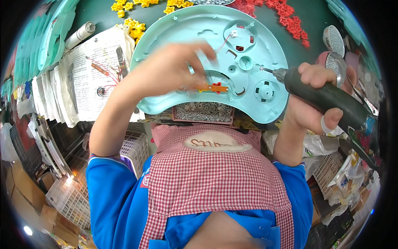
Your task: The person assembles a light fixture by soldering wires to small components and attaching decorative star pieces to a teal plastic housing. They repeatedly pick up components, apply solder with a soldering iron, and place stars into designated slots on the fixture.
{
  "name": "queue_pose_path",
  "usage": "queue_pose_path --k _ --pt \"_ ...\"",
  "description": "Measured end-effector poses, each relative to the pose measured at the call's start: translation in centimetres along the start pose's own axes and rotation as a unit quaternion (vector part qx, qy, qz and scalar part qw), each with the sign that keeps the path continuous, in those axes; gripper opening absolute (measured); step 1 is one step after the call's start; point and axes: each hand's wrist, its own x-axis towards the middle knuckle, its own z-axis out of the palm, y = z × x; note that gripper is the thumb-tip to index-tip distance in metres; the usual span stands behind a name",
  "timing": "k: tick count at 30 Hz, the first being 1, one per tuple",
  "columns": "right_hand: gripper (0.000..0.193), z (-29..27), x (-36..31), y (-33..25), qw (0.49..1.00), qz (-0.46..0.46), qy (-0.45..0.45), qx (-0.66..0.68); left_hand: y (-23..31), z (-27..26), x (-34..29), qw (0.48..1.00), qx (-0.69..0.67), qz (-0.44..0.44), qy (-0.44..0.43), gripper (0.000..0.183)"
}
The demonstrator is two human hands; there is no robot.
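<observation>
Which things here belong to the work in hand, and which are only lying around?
In use:
left hand on the turquoise plastic shell
right hand gripping the electric screwdriver
tray of screws

Lying about:
yellow plastic pieces
red plastic pieces
stack of papers
white baskets

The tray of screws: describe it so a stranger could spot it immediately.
Start at the big mint-green plastic shell in the middle of the bench. At its near edge, toward the person's checked apron, sits the tray of screws: a shallow pinkish rectangle packed with small silver screws.
</observation>
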Motion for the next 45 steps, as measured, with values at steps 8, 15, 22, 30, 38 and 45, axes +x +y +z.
queue_pose_path --k 8,15,22,30,38,45 --pt "0.081 -0.7 0.1 -0.6 0.999 -0.018 0.007 -0.047 -0.4 5.0 6.8 0.979 0.102 0.097 0.146 0.021" --pt "0.084 -0.6 -0.2 -0.5 0.999 -0.010 0.015 -0.036 -2.8 5.2 6.8 0.905 0.248 0.272 0.211 0.015" --pt "0.092 0.2 -0.1 -0.1 0.999 0.003 0.013 -0.032 -1.4 6.6 7.4 0.889 0.332 0.220 0.224 0.011" --pt "0.092 0.8 0.1 -0.2 0.998 0.027 0.026 -0.058 -3.1 5.5 7.9 0.883 0.257 0.305 0.246 0.012" --pt "0.089 0.7 0.8 0.2 0.993 0.001 -0.111 0.037 -1.3 5.9 6.7 0.878 0.333 0.268 0.215 0.015" --pt "0.090 1.4 0.8 -0.5 0.992 0.016 -0.119 0.040 -1.3 5.5 6.2 0.950 0.157 0.205 0.173 0.016"
